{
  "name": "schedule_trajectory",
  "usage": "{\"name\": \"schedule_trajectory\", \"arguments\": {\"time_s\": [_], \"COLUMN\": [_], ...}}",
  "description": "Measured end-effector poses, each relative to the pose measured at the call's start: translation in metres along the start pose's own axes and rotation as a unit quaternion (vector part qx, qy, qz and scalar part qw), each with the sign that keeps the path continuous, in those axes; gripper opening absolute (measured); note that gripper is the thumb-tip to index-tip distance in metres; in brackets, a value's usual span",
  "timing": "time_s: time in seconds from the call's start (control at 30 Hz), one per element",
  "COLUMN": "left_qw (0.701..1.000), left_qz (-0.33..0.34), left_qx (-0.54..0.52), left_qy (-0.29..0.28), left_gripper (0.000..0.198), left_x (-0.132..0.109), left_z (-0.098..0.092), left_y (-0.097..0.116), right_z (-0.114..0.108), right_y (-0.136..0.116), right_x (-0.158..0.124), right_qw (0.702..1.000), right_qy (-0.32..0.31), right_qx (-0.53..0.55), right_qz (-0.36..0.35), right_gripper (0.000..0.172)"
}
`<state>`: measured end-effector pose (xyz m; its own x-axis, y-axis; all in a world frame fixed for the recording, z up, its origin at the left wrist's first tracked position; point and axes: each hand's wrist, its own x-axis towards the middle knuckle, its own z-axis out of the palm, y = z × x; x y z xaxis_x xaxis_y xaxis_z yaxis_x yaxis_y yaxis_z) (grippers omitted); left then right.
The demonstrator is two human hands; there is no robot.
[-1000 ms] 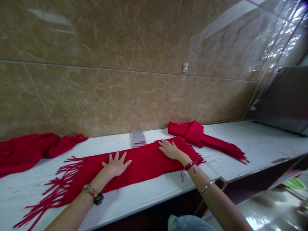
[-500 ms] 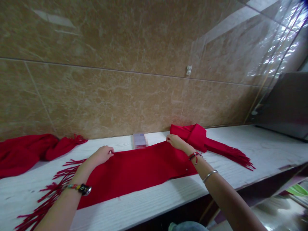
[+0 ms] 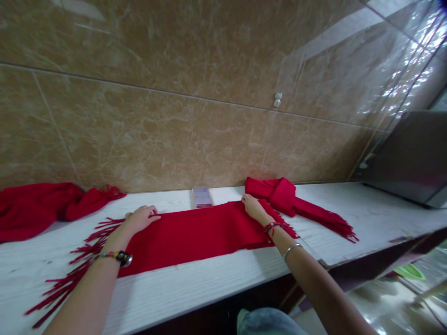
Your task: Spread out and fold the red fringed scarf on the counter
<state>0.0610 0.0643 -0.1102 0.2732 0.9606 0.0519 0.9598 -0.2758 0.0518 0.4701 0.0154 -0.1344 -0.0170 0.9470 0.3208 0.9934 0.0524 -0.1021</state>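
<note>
A red scarf (image 3: 195, 235) lies spread lengthwise on the white wood-grain counter, its long fringe fanned out at the left end. My left hand (image 3: 142, 218) rests on its far edge near that fringe, fingers apart and lightly bent on the cloth. Toward the right end, my right hand (image 3: 254, 208) has its fingers closed at the far edge of the same scarf. Beyond that hand, a second red scarf (image 3: 279, 193) is folded into a knot-like shape, its fringed tail pointing right. The undersides of both hands are hidden.
Another red scarf (image 3: 38, 207) is bunched at the far left. A small pale packet (image 3: 202, 198), partly blurred, sits against the brown tiled wall (image 3: 174, 135). On the right stands a dark grey box-like object (image 3: 408, 153). The counter's front edge (image 3: 223, 293) runs close to me.
The scarf's right end now shows a short fringe beside my right hand. My left hand's fingers have loosened and spread on the cloth. The view has shifted slightly.
</note>
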Motion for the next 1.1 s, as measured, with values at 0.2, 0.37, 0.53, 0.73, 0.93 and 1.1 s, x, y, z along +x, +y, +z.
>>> {"name": "schedule_trajectory", "arguments": {"time_s": [0.2,0.37,0.53,0.73,0.93,1.1], "left_qw": [0.991,0.986,0.983,0.986,0.999,0.997], "left_qz": [-0.018,-0.068,-0.073,-0.023,0.028,-0.045], "left_qx": [-0.02,0.001,0.059,0.067,0.002,0.013], "left_qy": [0.129,0.155,0.157,0.152,-0.045,-0.065], "left_gripper": [0.028,0.029,0.047,0.044,0.054,0.059], "left_x": [0.001,-0.002,-0.009,-0.02,-0.036,-0.044], "left_z": [-0.028,-0.022,0.012,0.015,0.025,0.016], "left_y": [-0.009,0.004,0.004,0.03,0.043,0.04], "right_z": [-0.004,-0.004,-0.013,-0.035,-0.021,-0.019], "right_y": [-0.002,-0.007,-0.009,-0.043,-0.066,-0.059], "right_x": [-0.003,-0.006,-0.008,-0.02,-0.046,-0.051], "right_qw": [1.0,0.999,0.999,0.996,0.995,0.994], "right_qy": [0.025,0.036,0.04,0.049,-0.069,-0.1], "right_qx": [-0.008,-0.015,-0.018,-0.01,-0.026,-0.012], "right_qz": [-0.003,-0.001,-0.009,-0.068,-0.061,-0.048], "right_gripper": [0.024,0.022,0.022,0.041,0.049,0.046]}}
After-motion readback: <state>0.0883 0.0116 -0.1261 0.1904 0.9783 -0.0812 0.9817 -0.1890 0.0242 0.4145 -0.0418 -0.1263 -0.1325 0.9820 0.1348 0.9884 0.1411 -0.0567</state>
